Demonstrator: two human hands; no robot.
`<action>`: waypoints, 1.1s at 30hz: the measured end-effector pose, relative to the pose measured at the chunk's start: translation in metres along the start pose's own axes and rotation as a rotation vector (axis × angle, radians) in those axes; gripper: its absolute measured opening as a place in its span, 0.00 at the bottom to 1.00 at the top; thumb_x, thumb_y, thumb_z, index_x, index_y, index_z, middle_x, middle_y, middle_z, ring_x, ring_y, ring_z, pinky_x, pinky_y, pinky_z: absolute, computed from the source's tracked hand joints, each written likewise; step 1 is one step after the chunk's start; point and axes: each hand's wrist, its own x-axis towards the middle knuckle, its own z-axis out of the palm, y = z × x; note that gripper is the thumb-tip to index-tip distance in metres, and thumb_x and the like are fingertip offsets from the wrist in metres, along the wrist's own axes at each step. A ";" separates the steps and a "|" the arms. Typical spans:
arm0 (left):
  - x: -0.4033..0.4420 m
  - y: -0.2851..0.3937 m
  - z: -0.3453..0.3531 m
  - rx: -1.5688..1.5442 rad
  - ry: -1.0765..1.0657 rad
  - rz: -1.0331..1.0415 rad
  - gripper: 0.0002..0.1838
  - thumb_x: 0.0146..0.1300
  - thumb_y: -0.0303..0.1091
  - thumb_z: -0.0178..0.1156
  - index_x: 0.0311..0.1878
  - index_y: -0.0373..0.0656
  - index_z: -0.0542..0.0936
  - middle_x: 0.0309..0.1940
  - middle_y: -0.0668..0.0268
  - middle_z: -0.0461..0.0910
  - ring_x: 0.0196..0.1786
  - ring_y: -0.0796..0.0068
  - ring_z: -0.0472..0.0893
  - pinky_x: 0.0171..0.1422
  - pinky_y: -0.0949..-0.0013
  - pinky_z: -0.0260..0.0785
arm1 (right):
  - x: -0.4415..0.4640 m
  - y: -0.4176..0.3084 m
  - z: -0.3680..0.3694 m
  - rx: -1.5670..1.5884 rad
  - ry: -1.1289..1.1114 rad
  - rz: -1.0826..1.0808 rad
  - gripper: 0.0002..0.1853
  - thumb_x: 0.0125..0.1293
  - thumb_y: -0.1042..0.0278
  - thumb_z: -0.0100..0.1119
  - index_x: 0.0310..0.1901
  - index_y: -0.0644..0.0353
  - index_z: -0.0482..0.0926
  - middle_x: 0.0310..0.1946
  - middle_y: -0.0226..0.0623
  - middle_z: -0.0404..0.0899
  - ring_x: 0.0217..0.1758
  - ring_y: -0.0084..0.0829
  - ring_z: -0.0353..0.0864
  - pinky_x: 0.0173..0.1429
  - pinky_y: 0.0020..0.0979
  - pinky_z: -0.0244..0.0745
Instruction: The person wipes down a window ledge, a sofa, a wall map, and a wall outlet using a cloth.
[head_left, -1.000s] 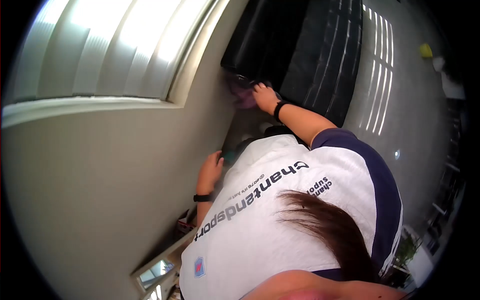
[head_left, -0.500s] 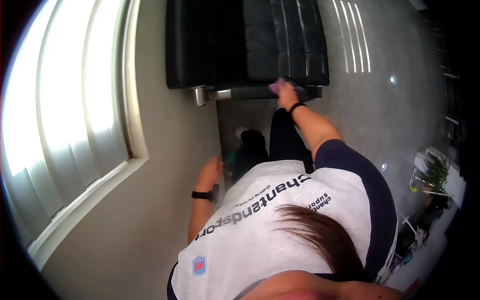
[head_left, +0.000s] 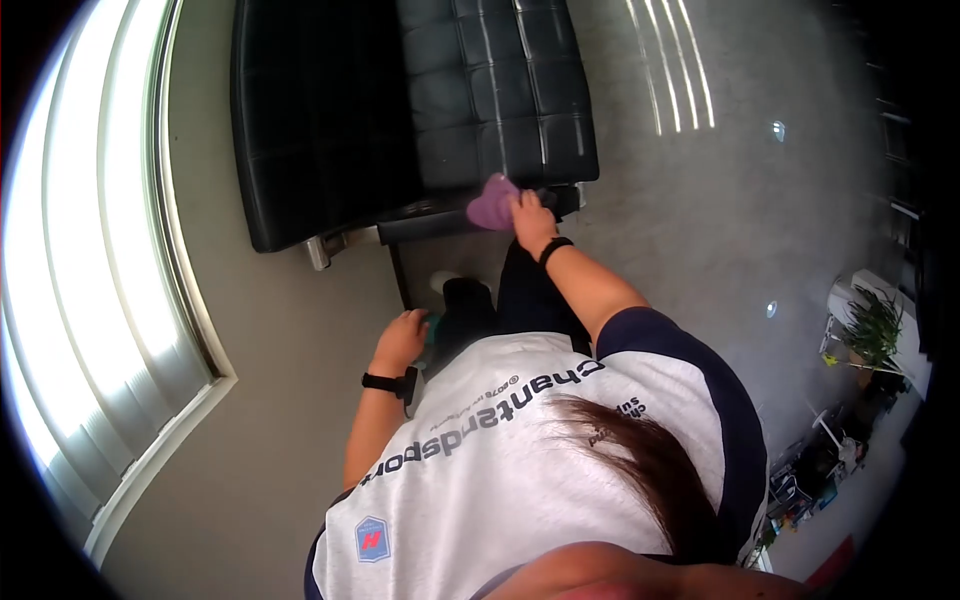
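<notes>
My right hand (head_left: 533,218) is closed on a purple cloth (head_left: 494,203), which bunches out to the left of the fingers. It is at the near end of a black tufted leather couch (head_left: 490,90), by the seat's edge. Further left and lower, beside my thigh, my left hand (head_left: 402,338) is curled round a green object (head_left: 432,328); most of it is hidden by the hand and its shape is unclear. Dark bands circle both wrists.
A wall (head_left: 290,330) and a bright window with vertical blinds (head_left: 90,250) are on the left. Grey floor (head_left: 680,220) spreads to the right, with a potted plant (head_left: 872,328) and assorted items beyond. A metal couch leg (head_left: 318,252) stands near the wall.
My right hand has moved with the purple cloth from the couch's wall-side corner to the right along its near end. The view has turned, and the couch sits further left in it.
</notes>
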 end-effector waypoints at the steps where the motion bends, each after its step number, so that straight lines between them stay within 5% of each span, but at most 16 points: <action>1: 0.007 0.010 0.004 -0.016 -0.010 0.020 0.14 0.68 0.34 0.55 0.53 0.40 0.79 0.48 0.51 0.81 0.52 0.46 0.79 0.55 0.52 0.73 | -0.007 0.021 -0.032 0.058 -0.132 0.147 0.21 0.69 0.67 0.47 0.62 0.59 0.70 0.63 0.54 0.70 0.65 0.51 0.73 0.58 0.45 0.78; 2: 0.015 0.021 0.008 -0.028 -0.020 0.037 0.14 0.67 0.34 0.56 0.53 0.40 0.79 0.48 0.51 0.81 0.52 0.46 0.79 0.55 0.52 0.73 | -0.011 0.061 -0.007 0.010 0.092 0.260 0.16 0.70 0.70 0.45 0.57 0.60 0.73 0.55 0.51 0.75 0.61 0.48 0.77 0.56 0.45 0.81; 3: 0.021 0.031 0.010 -0.033 -0.029 0.051 0.14 0.67 0.33 0.56 0.53 0.40 0.79 0.48 0.51 0.81 0.52 0.46 0.79 0.55 0.52 0.73 | 0.007 0.127 0.009 0.086 -0.221 0.215 0.15 0.72 0.68 0.42 0.51 0.63 0.78 0.47 0.54 0.81 0.54 0.50 0.82 0.58 0.47 0.78; 5: 0.030 0.049 0.011 -0.085 -0.021 0.084 0.14 0.67 0.33 0.56 0.53 0.39 0.79 0.47 0.50 0.81 0.51 0.46 0.80 0.55 0.52 0.73 | 0.022 0.190 0.028 0.261 0.033 0.235 0.13 0.67 0.69 0.49 0.44 0.65 0.82 0.42 0.57 0.83 0.49 0.50 0.84 0.56 0.47 0.77; 7: 0.035 0.061 0.014 -0.080 -0.047 0.048 0.15 0.68 0.34 0.55 0.54 0.40 0.79 0.49 0.52 0.81 0.54 0.49 0.79 0.58 0.56 0.72 | 0.006 0.222 -0.019 0.386 -0.205 0.496 0.11 0.58 0.71 0.60 0.42 0.65 0.83 0.44 0.56 0.83 0.49 0.51 0.83 0.55 0.49 0.77; 10: 0.038 0.071 0.016 -0.052 -0.052 0.038 0.15 0.67 0.33 0.55 0.53 0.39 0.79 0.47 0.49 0.81 0.52 0.46 0.79 0.57 0.52 0.73 | 0.017 0.164 -0.047 0.267 -0.238 0.273 0.14 0.51 0.73 0.65 0.41 0.65 0.82 0.42 0.54 0.83 0.48 0.51 0.83 0.55 0.48 0.77; 11: 0.040 0.074 0.018 -0.051 -0.046 0.042 0.15 0.67 0.33 0.55 0.54 0.39 0.79 0.47 0.49 0.81 0.52 0.46 0.79 0.57 0.52 0.72 | 0.018 0.135 -0.028 0.220 -0.190 0.025 0.15 0.51 0.72 0.65 0.42 0.64 0.82 0.39 0.55 0.83 0.46 0.52 0.83 0.54 0.48 0.78; 12: 0.041 0.075 0.020 -0.052 -0.037 0.042 0.15 0.67 0.33 0.55 0.54 0.39 0.79 0.47 0.49 0.81 0.52 0.46 0.79 0.57 0.52 0.72 | 0.014 0.088 -0.042 0.369 -0.299 -0.096 0.18 0.50 0.71 0.65 0.46 0.61 0.82 0.44 0.57 0.81 0.52 0.53 0.81 0.57 0.47 0.76; 14: 0.039 0.075 0.019 -0.054 -0.024 0.045 0.15 0.67 0.33 0.55 0.54 0.39 0.79 0.47 0.49 0.81 0.53 0.47 0.79 0.57 0.52 0.72 | 0.009 0.001 -0.019 0.337 0.066 -0.242 0.20 0.62 0.72 0.53 0.56 0.66 0.75 0.58 0.57 0.74 0.64 0.57 0.70 0.68 0.50 0.67; 18: 0.040 0.077 0.013 -0.035 -0.029 0.018 0.16 0.67 0.34 0.55 0.55 0.39 0.79 0.48 0.50 0.81 0.54 0.47 0.79 0.58 0.53 0.72 | 0.019 -0.090 -0.019 0.228 -0.171 -0.603 0.31 0.68 0.70 0.45 0.74 0.61 0.60 0.76 0.49 0.55 0.80 0.54 0.52 0.78 0.49 0.58; 22: 0.021 0.067 0.012 -0.030 -0.031 -0.081 0.16 0.67 0.35 0.55 0.55 0.40 0.79 0.48 0.50 0.81 0.54 0.47 0.79 0.58 0.53 0.72 | 0.021 -0.076 -0.024 0.137 -0.230 -0.503 0.31 0.70 0.67 0.44 0.75 0.56 0.59 0.79 0.37 0.53 0.81 0.48 0.51 0.75 0.47 0.63; 25: 0.010 0.048 0.023 0.001 -0.033 -0.104 0.17 0.67 0.37 0.55 0.55 0.40 0.79 0.49 0.50 0.81 0.54 0.47 0.79 0.59 0.53 0.72 | 0.017 -0.025 -0.021 0.202 -0.101 -0.365 0.32 0.65 0.72 0.51 0.71 0.56 0.61 0.64 0.47 0.69 0.69 0.45 0.70 0.55 0.43 0.81; 29: -0.005 0.032 0.032 0.048 -0.207 -0.127 0.21 0.65 0.41 0.57 0.57 0.41 0.78 0.53 0.49 0.80 0.57 0.49 0.78 0.61 0.54 0.72 | 0.002 0.066 -0.043 0.225 -0.190 -0.248 0.33 0.60 0.78 0.53 0.69 0.51 0.62 0.54 0.48 0.74 0.60 0.49 0.75 0.58 0.43 0.77; 31: -0.009 0.038 0.032 0.041 -0.219 -0.154 0.19 0.65 0.40 0.58 0.57 0.43 0.79 0.52 0.52 0.82 0.56 0.49 0.79 0.61 0.55 0.72 | 0.011 0.139 -0.010 0.284 -0.274 0.152 0.19 0.68 0.71 0.51 0.60 0.59 0.73 0.51 0.55 0.80 0.54 0.54 0.80 0.57 0.47 0.77; 32: -0.010 0.038 0.030 0.044 -0.222 -0.169 0.19 0.65 0.39 0.59 0.57 0.45 0.80 0.51 0.53 0.82 0.55 0.49 0.80 0.60 0.56 0.72 | 0.006 0.185 -0.006 0.095 -0.449 0.151 0.15 0.71 0.65 0.49 0.51 0.62 0.80 0.48 0.56 0.83 0.51 0.54 0.83 0.55 0.49 0.77; 33: -0.009 0.038 0.029 0.018 -0.206 -0.140 0.19 0.66 0.39 0.58 0.58 0.44 0.79 0.51 0.52 0.82 0.55 0.49 0.80 0.60 0.56 0.72 | -0.009 0.240 0.027 0.114 -0.303 0.178 0.16 0.70 0.63 0.48 0.46 0.62 0.83 0.44 0.56 0.84 0.48 0.54 0.85 0.53 0.50 0.78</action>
